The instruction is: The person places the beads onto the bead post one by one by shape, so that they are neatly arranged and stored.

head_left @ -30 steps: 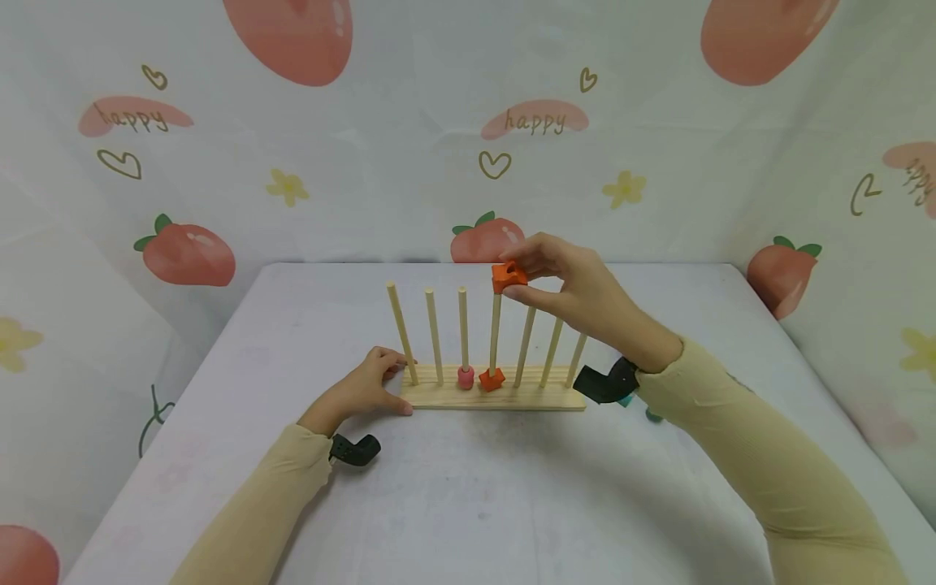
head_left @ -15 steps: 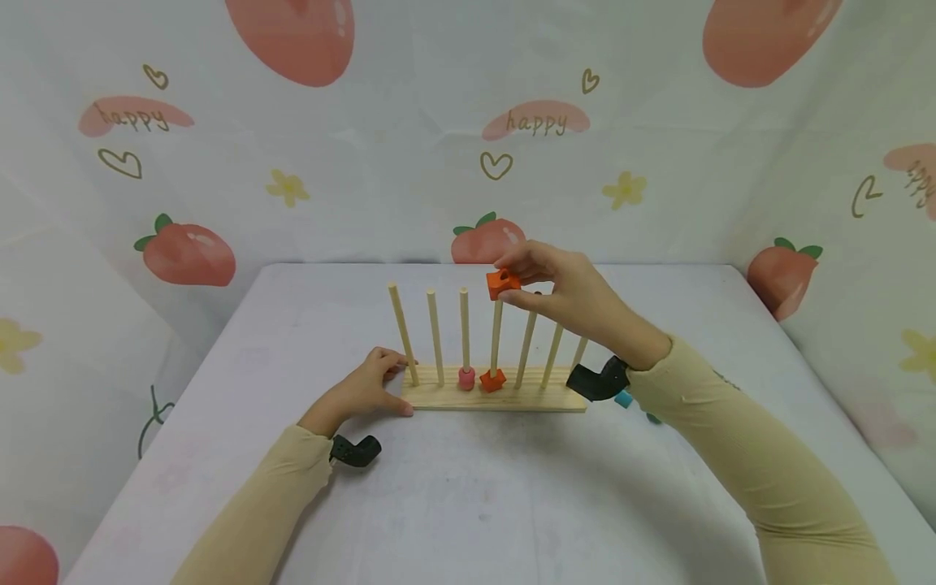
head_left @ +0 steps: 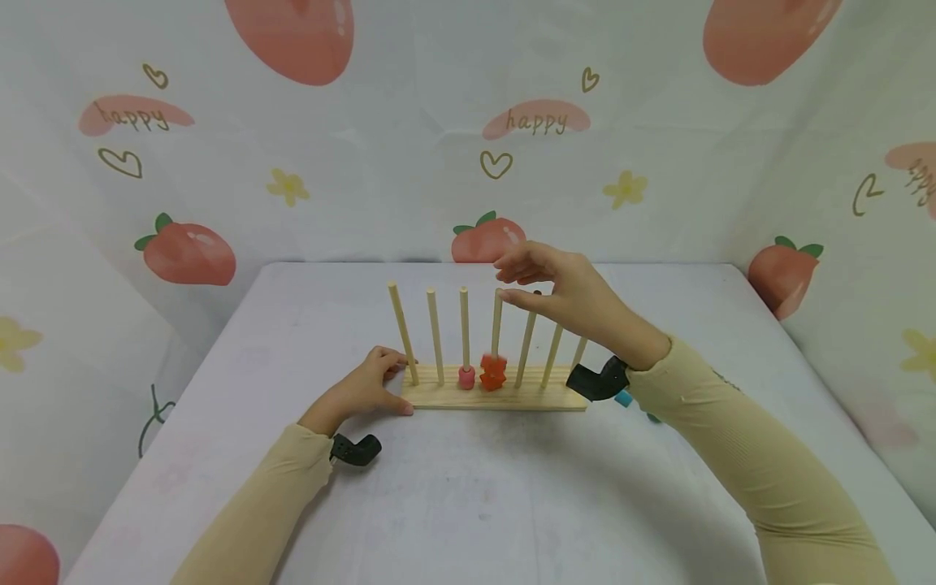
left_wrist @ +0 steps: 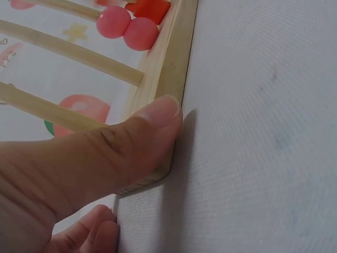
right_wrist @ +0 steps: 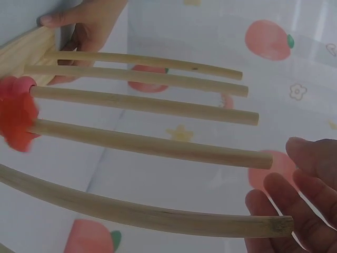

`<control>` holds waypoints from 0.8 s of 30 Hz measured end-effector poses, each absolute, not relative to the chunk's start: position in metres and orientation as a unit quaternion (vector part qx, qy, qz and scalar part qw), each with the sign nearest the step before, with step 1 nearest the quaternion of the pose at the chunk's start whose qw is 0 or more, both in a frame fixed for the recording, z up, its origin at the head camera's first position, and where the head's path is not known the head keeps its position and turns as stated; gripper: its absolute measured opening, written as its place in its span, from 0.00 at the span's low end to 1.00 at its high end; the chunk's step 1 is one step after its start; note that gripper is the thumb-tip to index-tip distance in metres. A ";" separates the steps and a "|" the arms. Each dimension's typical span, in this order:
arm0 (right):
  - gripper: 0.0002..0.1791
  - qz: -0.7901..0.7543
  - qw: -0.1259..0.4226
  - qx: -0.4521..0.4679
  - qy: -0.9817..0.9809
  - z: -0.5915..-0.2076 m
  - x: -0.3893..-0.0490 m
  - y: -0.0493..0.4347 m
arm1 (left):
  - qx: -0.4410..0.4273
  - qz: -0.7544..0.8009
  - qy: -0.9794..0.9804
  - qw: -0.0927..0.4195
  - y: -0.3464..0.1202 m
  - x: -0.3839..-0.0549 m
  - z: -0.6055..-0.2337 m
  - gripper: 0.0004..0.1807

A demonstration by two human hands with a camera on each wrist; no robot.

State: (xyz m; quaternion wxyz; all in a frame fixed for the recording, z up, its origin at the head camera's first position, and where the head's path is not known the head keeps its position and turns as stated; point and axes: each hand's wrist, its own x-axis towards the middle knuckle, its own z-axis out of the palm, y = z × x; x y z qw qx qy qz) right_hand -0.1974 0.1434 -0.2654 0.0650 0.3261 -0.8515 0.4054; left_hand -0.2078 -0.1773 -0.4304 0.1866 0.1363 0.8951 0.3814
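A wooden stand (head_left: 530,399) is resting midway between the left and right edges of the worktop (head_left: 468,504). The left hand (head_left: 373,379) is pinching its left end, while the right hand (head_left: 563,284), grip spread and holding nothing, is hovering beside the top of the fourth peg (head_left: 496,325). An upper orange piece (head_left: 494,362), blurred, is showing just above a lower orange piece (head_left: 492,380) near the peg's foot; a tilted landing could be leaving it jammed askew
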 end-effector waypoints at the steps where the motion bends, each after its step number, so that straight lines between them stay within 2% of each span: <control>1: 0.18 0.406 0.066 0.327 -0.851 -0.265 -0.197 0.143 | 0.137 0.382 0.895 0.187 -0.177 -0.208 -0.430 0.45; 24: 0.17 0.422 0.068 0.327 -0.842 -0.266 -0.198 0.144 | 0.133 0.382 0.895 0.190 -0.176 -0.208 -0.429 0.44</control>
